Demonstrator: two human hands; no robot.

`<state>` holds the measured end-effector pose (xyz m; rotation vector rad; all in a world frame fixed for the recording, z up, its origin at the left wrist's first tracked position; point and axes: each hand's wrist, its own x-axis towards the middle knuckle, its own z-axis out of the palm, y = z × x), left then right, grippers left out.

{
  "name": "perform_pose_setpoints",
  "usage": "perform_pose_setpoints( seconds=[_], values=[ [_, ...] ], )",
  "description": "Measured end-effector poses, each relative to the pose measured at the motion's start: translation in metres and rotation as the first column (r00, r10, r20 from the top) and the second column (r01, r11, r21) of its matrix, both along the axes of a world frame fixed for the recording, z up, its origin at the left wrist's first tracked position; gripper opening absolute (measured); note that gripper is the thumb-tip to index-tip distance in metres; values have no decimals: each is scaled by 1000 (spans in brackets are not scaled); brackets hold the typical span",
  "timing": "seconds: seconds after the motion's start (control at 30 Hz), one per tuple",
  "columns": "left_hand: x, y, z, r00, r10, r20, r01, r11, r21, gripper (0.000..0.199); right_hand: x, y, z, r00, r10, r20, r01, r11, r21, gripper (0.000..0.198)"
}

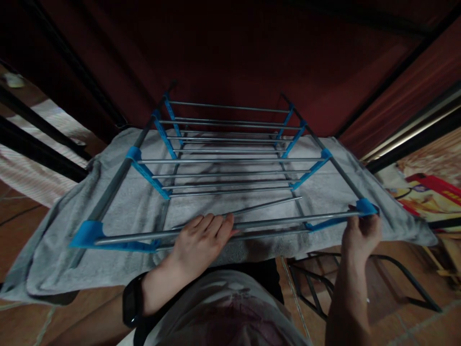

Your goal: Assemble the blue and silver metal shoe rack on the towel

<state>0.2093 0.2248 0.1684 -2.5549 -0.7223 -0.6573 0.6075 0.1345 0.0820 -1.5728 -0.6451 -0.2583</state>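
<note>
A rack of grey metal tubes and rods (230, 161) with blue plastic brackets (149, 179) lies across a grey fleecy cloth (118, 259). My left hand (205, 240) is closed over the front rod near its middle, knuckles up. A thin rod (268, 205) slants away behind that hand, its far end free of the right-hand brackets; whether my fingers also hold it is hidden. At the front right corner, my right hand (361, 238) pinches the blue corner bracket (366, 206) where the front rod meets the side tube. The front left bracket (88, 234) is untouched.
A dark red panel (230, 57) stands behind the cloth, with dark frame bars (39, 149) on the left. To the right lies a red and yellow package (432, 192). A dark metal-framed stool or chair (403, 269) stands on the tiled floor (392, 307) below.
</note>
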Motion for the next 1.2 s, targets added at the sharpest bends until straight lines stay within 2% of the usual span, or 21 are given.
perform_pose_setpoints(
  seconds=[0.3,0.73,1.07,1.2],
  values=[
    [-3,5,1,1000,4,-7,-5,998,-65,19,4,2,-3,999,15,-44,-15,1000,14,39],
    [1,8,6,999,-9,-50,7,999,-53,24,5,6,4,990,88,-108,-79,993,85,38],
    [0,11,1,999,-47,-1,47,998,-42,21,12,13,0,987,89,-130,-75,991,114,36],
    [-3,11,-4,999,-35,-37,34,999,-39,29,13,15,-1,986,92,-141,-75,990,121,34]
  ],
)
